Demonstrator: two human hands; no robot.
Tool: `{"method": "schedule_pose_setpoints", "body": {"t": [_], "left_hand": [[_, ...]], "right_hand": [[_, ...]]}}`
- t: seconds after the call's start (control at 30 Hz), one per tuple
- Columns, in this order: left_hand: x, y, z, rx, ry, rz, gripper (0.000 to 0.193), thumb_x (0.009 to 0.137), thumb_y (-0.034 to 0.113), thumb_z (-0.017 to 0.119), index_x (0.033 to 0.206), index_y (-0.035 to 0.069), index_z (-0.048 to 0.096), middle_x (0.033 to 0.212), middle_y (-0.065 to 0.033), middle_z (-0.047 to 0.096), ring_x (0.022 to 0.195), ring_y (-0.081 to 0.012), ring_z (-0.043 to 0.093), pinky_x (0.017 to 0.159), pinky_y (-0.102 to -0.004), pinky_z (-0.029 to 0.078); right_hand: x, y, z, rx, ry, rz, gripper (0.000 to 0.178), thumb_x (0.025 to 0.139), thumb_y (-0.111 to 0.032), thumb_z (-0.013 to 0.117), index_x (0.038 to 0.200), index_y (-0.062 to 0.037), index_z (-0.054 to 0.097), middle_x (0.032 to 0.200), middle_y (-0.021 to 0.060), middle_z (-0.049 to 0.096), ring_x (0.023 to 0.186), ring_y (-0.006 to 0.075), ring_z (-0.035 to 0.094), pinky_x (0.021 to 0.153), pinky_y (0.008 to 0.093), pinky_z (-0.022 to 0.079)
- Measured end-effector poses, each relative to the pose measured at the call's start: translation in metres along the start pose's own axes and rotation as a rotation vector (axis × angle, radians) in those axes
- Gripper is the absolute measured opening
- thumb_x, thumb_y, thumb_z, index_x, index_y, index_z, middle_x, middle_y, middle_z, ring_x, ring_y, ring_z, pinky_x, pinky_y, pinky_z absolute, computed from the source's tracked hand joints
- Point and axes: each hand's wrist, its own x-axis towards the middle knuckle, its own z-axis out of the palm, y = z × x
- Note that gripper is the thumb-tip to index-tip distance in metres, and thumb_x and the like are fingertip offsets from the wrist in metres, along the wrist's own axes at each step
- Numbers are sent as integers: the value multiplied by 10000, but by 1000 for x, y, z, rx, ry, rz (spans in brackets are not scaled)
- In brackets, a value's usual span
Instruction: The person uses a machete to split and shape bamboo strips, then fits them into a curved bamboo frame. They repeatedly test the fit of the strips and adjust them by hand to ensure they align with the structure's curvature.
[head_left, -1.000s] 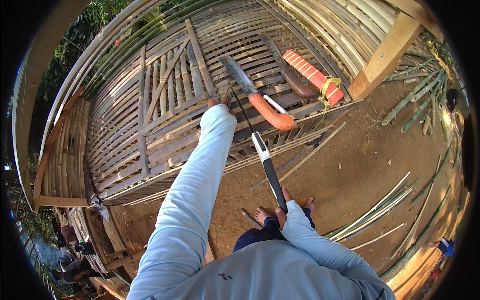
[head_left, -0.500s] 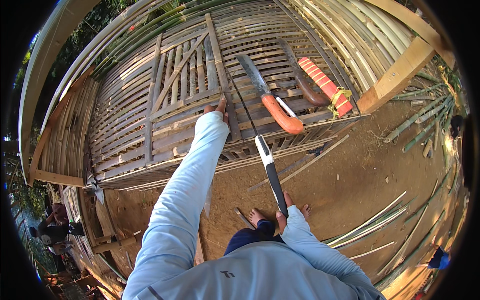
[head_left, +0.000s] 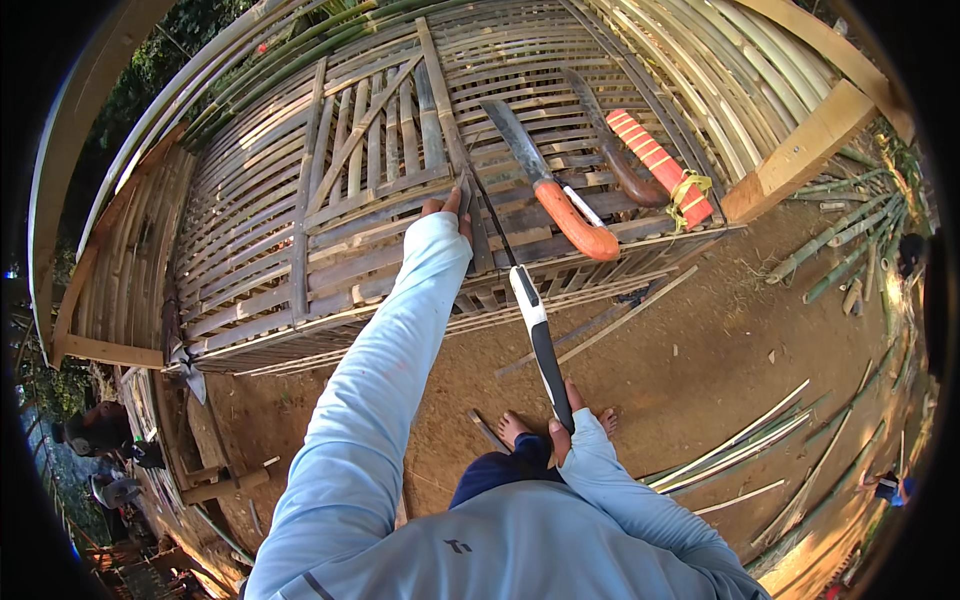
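Note:
My right hand (head_left: 572, 428) is closed round the black-and-white handle of a handsaw (head_left: 541, 348), low in front of my body. The saw's narrow dark blade points up and away, over the front edge of a slatted bamboo platform (head_left: 245, 270). Just left of the blade, my left hand (head_left: 440, 222) is closed on a bamboo strip (head_left: 465, 188) at the platform's front; the sleeve and wrist partly hide its fingers. Right of the saw lies a machete with an orange handle (head_left: 572, 222). Beyond it are a darker machete (head_left: 625, 170) and a red sheath (head_left: 660, 170) tied with yellow cord.
A thick wooden beam (head_left: 800, 150) stands at the platform's right corner. Cut bamboo poles (head_left: 845, 235) are piled at the right. Thin strips (head_left: 735, 450) lie on the dirt ground beside my bare feet. At far left, another person (head_left: 95, 430) is partly in view.
The view has shifted slightly, so the platform and machetes sit a little farther right. Both hands keep their holds; the saw blade's angle against the platform differs slightly.

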Motion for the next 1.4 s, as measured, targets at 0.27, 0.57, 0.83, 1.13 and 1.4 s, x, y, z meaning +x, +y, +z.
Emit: {"method": "schedule_pose_setpoints", "body": {"t": [0.27,0.57,0.83,1.13,1.4], "left_hand": [[4,2,-1,0,-59,-96,347,958,250,581,1299,189,612,999,-151,591,934,-319,601,786,-363,520],[24,-13,26,-665,37,-344,180,967,269,627,936,93,605,846,-94,533,782,-175,585,599,-254,516],[3,12,-12,96,-150,-25,437,973,251,486,1405,212,531,1234,-198,593,1088,-411,597,960,-450,480],[42,-30,54,-1237,-117,-500,368,967,262,582,1321,170,545,1246,-101,530,1077,-235,542,855,-308,495],[37,-12,36,-636,-148,-299,299,965,351,586,1158,128,633,1017,-123,654,875,-270,631,725,-383,512]], "right_hand": [[-1,-12,-8,-26,44,-106,644,958,-128,529,1545,-80,269,1266,254,574,1088,349,600,958,375,447],[4,6,5,-16,29,-243,638,952,-56,517,1534,-19,259,1496,262,402,1360,379,448,1083,365,379],[-7,-6,24,-52,94,0,629,947,-25,513,1538,-80,305,1283,204,581,1035,246,605,921,308,452],[-19,-47,77,-197,236,73,642,959,-50,537,1547,-134,294,1010,172,619,832,287,594,797,352,480],[-17,-68,111,-184,265,152,634,958,-51,540,1540,-159,313,973,179,618,794,298,595,752,382,478]]}}
